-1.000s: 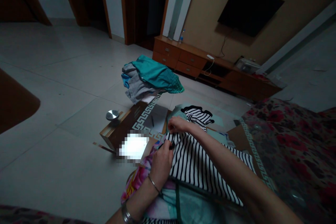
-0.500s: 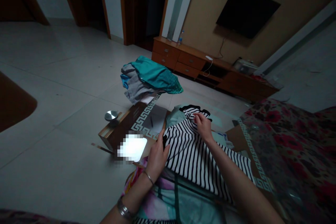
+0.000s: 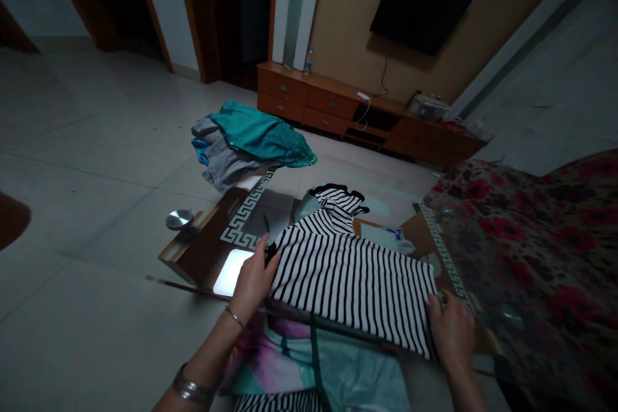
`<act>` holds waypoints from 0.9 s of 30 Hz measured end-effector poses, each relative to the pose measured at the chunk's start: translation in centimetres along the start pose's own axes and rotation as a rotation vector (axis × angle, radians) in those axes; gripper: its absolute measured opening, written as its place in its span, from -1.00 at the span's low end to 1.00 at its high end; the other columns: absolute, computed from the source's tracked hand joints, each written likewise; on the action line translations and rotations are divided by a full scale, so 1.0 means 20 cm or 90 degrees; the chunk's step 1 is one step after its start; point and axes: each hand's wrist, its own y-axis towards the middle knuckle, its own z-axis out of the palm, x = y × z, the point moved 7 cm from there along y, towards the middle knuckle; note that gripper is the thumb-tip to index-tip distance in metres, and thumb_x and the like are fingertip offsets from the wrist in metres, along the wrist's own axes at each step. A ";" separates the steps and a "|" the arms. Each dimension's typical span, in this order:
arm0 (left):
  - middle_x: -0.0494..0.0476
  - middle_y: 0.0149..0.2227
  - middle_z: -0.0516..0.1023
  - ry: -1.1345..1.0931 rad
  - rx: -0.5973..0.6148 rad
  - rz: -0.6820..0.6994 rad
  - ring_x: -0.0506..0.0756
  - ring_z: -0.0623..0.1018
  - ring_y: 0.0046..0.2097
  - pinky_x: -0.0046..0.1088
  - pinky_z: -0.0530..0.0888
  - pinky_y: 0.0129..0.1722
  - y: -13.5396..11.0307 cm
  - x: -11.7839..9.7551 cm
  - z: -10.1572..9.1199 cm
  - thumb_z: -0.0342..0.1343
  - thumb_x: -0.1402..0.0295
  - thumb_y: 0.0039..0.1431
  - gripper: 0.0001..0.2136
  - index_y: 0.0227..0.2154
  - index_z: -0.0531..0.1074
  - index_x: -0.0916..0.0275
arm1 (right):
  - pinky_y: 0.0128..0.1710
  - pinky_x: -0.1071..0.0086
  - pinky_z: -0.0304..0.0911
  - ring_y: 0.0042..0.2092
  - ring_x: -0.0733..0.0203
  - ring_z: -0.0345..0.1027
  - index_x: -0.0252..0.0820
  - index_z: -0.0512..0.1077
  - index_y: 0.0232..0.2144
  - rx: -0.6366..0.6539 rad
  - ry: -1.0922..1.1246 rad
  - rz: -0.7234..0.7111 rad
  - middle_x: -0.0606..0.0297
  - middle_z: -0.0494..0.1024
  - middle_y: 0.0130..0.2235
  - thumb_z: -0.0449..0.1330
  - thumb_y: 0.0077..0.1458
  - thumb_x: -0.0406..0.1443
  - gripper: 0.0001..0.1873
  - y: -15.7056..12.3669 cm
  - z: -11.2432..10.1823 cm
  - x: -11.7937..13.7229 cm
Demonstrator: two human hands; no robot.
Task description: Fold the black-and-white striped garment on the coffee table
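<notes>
A black-and-white striped shirt (image 3: pixel 352 283) lies across the glass-topped table, its body folded into a long strip. A ruffled sleeve with black trim (image 3: pixel 340 196) sticks out on the far side. My left hand (image 3: pixel 255 275), with bracelets on the wrist, is closed on the shirt's black-edged left end. At the opposite end, my right hand (image 3: pixel 452 325) has its thumb and curled fingers on the hem; part of the grip is hidden. Nearer to me, below the shirt, are a pale green garment (image 3: pixel 357 367) and a pink-and-teal cloth (image 3: pixel 282 354).
Teal and grey clothes (image 3: pixel 261 135) are heaped at the table's far left corner. A round metal object (image 3: pixel 179 219) stands at the left edge, near a bright white screen-like patch (image 3: pixel 232 272). A floral-covered sofa (image 3: pixel 526 225) is on the right; a wooden TV cabinet (image 3: pixel 333 103) stands beyond.
My right hand has moved from the ruffled sleeve to the shirt's right end. The shirt body now lies flatter and straighter. My left hand stays at the left end while the view has shifted.
</notes>
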 end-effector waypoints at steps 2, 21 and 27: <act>0.19 -0.31 0.54 -0.013 0.022 -0.014 0.15 0.55 -0.25 -0.41 0.43 -0.26 -0.02 0.00 -0.01 -0.04 0.25 0.22 -0.50 0.19 0.15 0.34 | -0.18 0.06 0.22 -0.13 -0.18 0.34 -0.42 0.38 -0.02 0.060 -0.087 0.078 -0.19 0.46 -0.21 -0.16 0.14 0.08 -0.28 -0.11 0.01 -0.16; 0.29 -0.27 0.59 0.282 -0.111 -0.019 0.22 0.58 -0.26 -0.40 0.37 -0.34 -0.16 -0.11 0.01 -0.15 0.26 0.29 -0.56 0.19 0.14 0.27 | -0.39 0.28 0.13 -0.34 0.00 0.40 -0.24 0.44 -0.19 -0.077 0.146 0.141 0.04 0.56 -0.25 -0.08 0.12 0.06 -0.44 -0.25 -0.03 -0.36; 0.31 -0.25 0.57 0.190 -0.120 -0.007 0.24 0.57 -0.19 -0.35 0.41 -0.28 -0.02 -0.21 -0.04 -0.16 0.07 0.25 -0.46 0.14 0.19 0.38 | -0.40 0.27 0.13 -0.27 -0.01 0.40 -0.23 0.43 -0.17 -0.076 0.121 0.075 0.06 0.54 -0.15 -0.14 0.17 0.01 -0.46 -0.27 -0.05 -0.31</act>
